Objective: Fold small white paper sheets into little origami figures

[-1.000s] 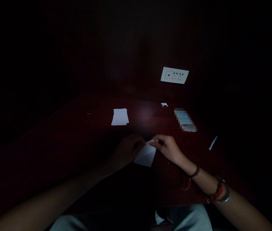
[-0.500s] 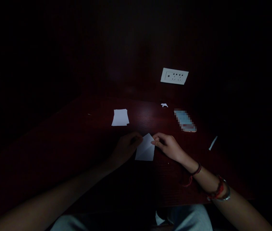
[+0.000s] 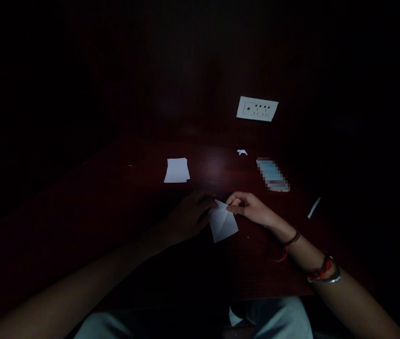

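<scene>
A small white sheet of paper (image 3: 224, 225) with a diagonal crease is tilted between my two hands, just above or on the dark red table. My left hand (image 3: 191, 214), mostly in shadow, has its fingers closed on the paper's upper left edge. At the top right corner, my right hand (image 3: 251, 208) pinches the sheet between thumb and fingers. Red string bracelets and a silver bangle circle my right wrist and forearm. Beyond my left hand lies a stack of white paper sheets (image 3: 177, 170).
A phone (image 3: 273, 175), blurred over, lies at the right, with a paper strip (image 3: 314, 207) nearer the edge. A small folded paper piece (image 3: 242, 152) sits towards the wall socket (image 3: 257, 108). Below the table edge, a white scrap (image 3: 234, 317) shows between my knees.
The paper has turned, its lower edge swinging to the right, and shifted slightly right. Both hands have moved a little right with it. The surrounding view has shifted slightly upward.
</scene>
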The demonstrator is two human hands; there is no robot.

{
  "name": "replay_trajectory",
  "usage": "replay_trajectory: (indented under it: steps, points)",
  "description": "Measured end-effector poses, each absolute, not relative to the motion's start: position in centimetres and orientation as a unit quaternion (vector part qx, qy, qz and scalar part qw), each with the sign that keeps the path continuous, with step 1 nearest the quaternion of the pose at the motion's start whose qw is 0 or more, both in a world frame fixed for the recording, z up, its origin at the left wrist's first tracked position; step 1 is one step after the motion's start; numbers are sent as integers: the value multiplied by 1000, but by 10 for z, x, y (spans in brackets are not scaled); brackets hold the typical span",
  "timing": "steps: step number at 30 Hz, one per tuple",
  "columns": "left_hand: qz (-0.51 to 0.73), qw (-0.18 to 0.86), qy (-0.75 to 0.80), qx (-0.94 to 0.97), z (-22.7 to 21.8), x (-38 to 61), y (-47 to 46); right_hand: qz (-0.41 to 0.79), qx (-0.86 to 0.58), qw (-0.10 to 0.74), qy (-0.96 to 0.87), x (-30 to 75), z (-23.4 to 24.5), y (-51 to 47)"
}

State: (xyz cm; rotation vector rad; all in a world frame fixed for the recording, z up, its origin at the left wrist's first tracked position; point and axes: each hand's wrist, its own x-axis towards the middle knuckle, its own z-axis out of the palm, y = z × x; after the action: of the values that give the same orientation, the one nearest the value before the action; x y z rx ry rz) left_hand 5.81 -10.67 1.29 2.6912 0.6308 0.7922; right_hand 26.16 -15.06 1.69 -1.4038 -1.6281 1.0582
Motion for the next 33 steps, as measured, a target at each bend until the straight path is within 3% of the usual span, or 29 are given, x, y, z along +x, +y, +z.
replay_trajectory:
  steps: [10,15,18,25,33]
  points:
    - [144,144,83,975,14,52,-95,281,-575,308,-704,266,17,-150]
    - [107,111,126,980,24,49,-107,197,-598,383,-676,273,24,-149]
    - [145,167,194,956,17,49,-109,157,-610,425,-650,279,27,-150]
    - [272,196,304,892,-2,65,-103,298,-596,314,-677,272,21,-153]
    - [274,138,346,887,3,67,-101,460,-575,404,-543,254,25,-155]
